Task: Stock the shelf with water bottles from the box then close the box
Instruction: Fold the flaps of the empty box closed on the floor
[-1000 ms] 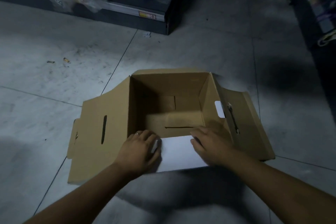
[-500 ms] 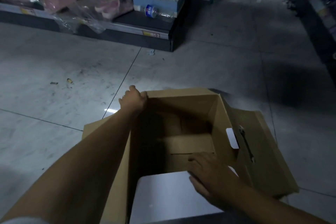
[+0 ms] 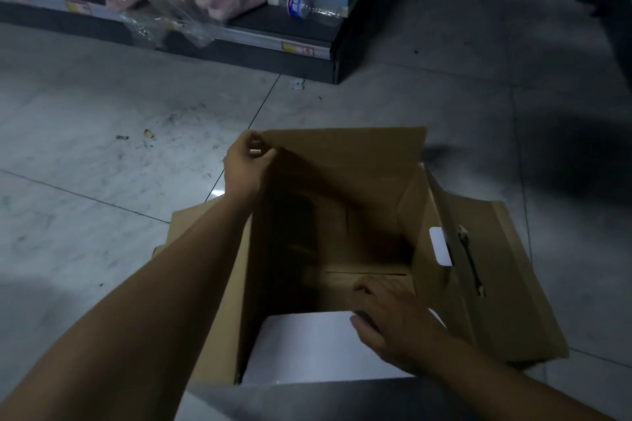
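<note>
From the head view, the box [image 3: 342, 243] sits open on the floor [image 3: 102, 113] right in front of me, and I see no bottles in its dim inside; one water bottle [image 3: 309, 7] lies on its side on the shelf [image 3: 273, 44], well apart from the box. My left hand [image 3: 244, 164] pinches the left corner of the far flap [image 3: 342, 154], thumb and fingers closed on the cardboard edge. My right hand [image 3: 396, 321] holds the right end of the near flap [image 3: 307, 349], fingers bent over its edge, thumb on the white face. The right flap [image 3: 496, 284] lies splayed outward, its carry slot showing. Emptied, the box should be light and may skid on the smooth floor; the cardboard is stiff along its creases but will buckle if pulled from one corner. I judge it better to hold each flap nearer the middle of its free edge and fold at the crease.
</note>
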A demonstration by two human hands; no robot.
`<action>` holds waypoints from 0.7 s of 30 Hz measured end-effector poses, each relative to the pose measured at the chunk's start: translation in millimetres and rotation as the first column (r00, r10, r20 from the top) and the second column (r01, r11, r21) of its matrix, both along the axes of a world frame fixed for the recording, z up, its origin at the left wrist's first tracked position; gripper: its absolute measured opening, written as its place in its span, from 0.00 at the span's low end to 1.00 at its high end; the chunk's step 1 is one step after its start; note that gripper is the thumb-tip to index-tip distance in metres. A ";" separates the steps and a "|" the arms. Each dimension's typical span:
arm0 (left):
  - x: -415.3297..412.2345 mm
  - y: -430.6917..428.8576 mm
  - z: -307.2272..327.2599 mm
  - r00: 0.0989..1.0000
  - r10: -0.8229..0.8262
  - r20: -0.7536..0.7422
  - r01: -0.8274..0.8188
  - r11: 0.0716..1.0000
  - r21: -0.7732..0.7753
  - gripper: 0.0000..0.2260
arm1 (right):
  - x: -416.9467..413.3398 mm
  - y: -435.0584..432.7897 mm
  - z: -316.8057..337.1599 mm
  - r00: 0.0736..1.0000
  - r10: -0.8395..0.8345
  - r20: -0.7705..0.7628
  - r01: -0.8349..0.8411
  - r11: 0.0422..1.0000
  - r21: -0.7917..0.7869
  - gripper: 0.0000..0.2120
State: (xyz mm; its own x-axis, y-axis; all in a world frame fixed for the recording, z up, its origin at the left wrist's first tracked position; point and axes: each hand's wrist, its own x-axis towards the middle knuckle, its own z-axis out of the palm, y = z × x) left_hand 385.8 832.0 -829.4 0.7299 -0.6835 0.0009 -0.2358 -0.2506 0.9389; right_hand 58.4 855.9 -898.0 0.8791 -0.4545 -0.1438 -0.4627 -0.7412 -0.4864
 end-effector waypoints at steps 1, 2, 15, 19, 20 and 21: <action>-4.3 10.4 -0.4 1.000 -0.023 0.016 0.023 1.000 -0.020 0.06 | -0.3 1.2 -1.8 1.000 -0.011 0.005 0.011 1.000 -0.012 0.17; -8.7 21.0 -1.7 0.997 -0.055 0.056 0.057 0.998 -0.034 0.07 | -1.0 1.9 -4.3 1.000 -0.007 0.007 0.007 1.000 -0.031 0.16; -55.5 89.6 -46.9 0.513 -0.587 0.627 0.213 0.794 0.569 0.24 | -4.2 8.6 10.4 0.999 0.009 -0.046 -0.018 0.978 -0.208 0.23; -64.9 95.0 -57.8 0.482 -0.667 0.568 0.138 0.698 0.703 0.34 | -9.4 9.6 14.0 1.000 -0.019 0.004 0.019 0.958 -0.287 0.20; -67.6 95.9 -57.5 0.482 -0.663 0.573 0.125 0.700 0.704 0.35 | -12.3 10.2 15.3 1.000 -0.013 0.003 0.013 0.959 -0.284 0.20; -70.0 97.0 -57.5 0.482 -0.660 0.576 0.112 0.699 0.706 0.35 | -16.1 11.6 17.1 1.000 -0.002 -0.018 -0.003 0.963 -0.269 0.20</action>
State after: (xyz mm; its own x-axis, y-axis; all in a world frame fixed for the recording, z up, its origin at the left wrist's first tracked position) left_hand 315.8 928.9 -886.9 0.2747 -0.9595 -0.0620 -0.9575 -0.2789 0.0732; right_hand 42.3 867.6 -880.8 0.8778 -0.4780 -0.0323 -0.4690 -0.8438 -0.2609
